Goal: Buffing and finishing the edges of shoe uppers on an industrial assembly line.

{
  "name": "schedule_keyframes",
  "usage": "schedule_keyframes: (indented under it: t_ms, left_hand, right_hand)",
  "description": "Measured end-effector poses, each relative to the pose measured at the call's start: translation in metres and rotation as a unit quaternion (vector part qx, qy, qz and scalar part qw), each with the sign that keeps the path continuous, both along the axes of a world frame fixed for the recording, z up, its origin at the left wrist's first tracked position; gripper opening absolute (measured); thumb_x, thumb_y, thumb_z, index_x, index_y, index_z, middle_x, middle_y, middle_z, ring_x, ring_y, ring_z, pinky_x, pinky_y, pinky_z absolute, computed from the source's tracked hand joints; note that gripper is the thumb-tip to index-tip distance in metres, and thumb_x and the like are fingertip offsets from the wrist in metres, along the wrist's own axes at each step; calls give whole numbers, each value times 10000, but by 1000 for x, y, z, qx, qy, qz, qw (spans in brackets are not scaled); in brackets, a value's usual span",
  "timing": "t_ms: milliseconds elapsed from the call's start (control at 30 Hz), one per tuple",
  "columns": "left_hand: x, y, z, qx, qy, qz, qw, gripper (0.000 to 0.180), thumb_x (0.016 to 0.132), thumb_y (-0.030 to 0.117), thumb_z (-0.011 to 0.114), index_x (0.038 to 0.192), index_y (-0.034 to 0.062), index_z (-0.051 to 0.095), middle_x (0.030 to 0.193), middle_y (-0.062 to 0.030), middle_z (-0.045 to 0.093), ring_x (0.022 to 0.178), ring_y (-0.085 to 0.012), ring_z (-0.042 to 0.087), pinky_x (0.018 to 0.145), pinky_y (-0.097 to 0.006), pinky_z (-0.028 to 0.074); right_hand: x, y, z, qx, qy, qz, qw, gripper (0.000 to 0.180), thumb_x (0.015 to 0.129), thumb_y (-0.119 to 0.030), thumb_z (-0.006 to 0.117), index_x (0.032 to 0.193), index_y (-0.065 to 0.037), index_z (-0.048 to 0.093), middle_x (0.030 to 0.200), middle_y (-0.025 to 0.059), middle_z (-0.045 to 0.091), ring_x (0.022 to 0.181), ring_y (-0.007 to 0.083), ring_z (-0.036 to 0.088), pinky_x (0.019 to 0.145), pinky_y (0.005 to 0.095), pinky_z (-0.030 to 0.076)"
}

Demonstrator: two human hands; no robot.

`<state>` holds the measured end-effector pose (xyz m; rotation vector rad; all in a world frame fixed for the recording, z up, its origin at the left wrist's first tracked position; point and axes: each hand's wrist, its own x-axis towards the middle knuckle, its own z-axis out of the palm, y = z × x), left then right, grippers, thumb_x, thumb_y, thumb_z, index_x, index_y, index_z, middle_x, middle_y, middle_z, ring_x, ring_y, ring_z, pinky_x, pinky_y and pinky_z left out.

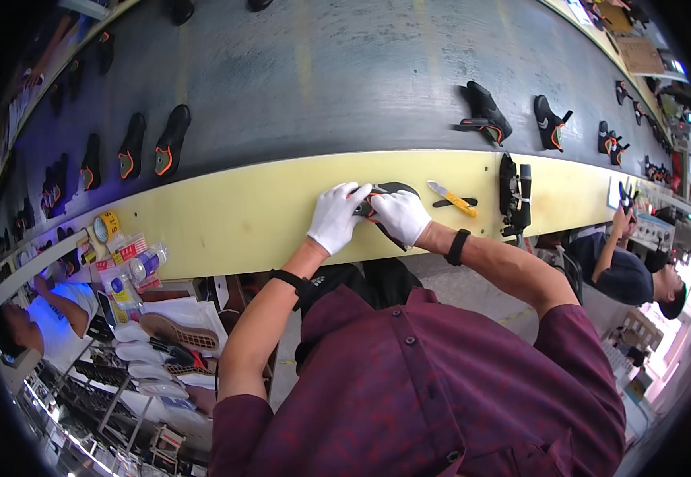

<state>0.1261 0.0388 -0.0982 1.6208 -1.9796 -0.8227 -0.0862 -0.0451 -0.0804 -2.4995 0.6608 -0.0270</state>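
A black shoe with orange trim (398,189) lies on the pale yellow ledge (258,219) in front of me, partly covered by my gloved hands. My left hand (336,216), in a white glove, has its fingers closed on the shoe's near left part. From the other side my right hand (403,216), gloved in white too, grips the shoe near its opening with bent fingers. Just right of it lies a yellow-handled utility knife (463,203) with a dark strip-like piece beneath it. The fingertips and what they pinch are partly hidden.
Black shoes (172,141) stand on the dark conveyor belt (314,87) at left, others (485,113) at right. A black folded item (514,195) lies on the ledge. Yellow tape (108,227) and a bottle (151,261) are at left, above a shoe rack (155,358). Co-workers sit on both sides.
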Motion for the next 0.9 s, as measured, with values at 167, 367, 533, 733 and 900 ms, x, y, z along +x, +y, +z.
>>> schedule_keyframes:
  t_ms: [167,367,533,733,900]
  left_hand:
    - [-12,-7,7,-38,-16,-5,999,712,758,290,890,1393,121,618,1221,-126,687,1174,-359,651,993,-497,522]
    - [-28,-5,-2,-43,0,59,997,688,662,254,941,1272,96,666,1205,-124,699,1154,-388,644,998,-504,513]
    - [-29,-5,-2,-72,-6,69,995,676,642,229,961,1244,112,677,1211,-117,687,1152,-377,643,985,-514,508]
    - [-29,-2,-1,-75,-6,86,994,675,633,220,969,1236,126,681,1207,-99,686,1152,-366,645,972,-512,509]
    - [-29,-7,3,-68,2,87,994,668,625,224,972,1221,135,683,1200,-85,688,1146,-357,647,955,-501,513]
  right_hand:
    - [5,-5,12,70,-18,-39,997,242,913,-188,777,1013,-41,613,899,164,745,872,381,745,764,485,557]
    - [-18,-6,-3,147,-27,-83,985,259,903,-132,790,1113,-34,674,945,190,752,876,392,733,784,461,584]
    - [-46,11,-21,384,-184,-301,853,406,926,58,684,1327,-8,678,958,126,727,904,230,728,856,361,585]
    - [-41,23,9,415,-113,-298,852,447,975,120,492,1377,-8,642,1061,96,699,910,183,679,874,326,584]
    - [-56,9,-19,435,-139,-282,844,396,989,85,540,1353,-19,653,973,72,697,807,143,675,771,321,583]
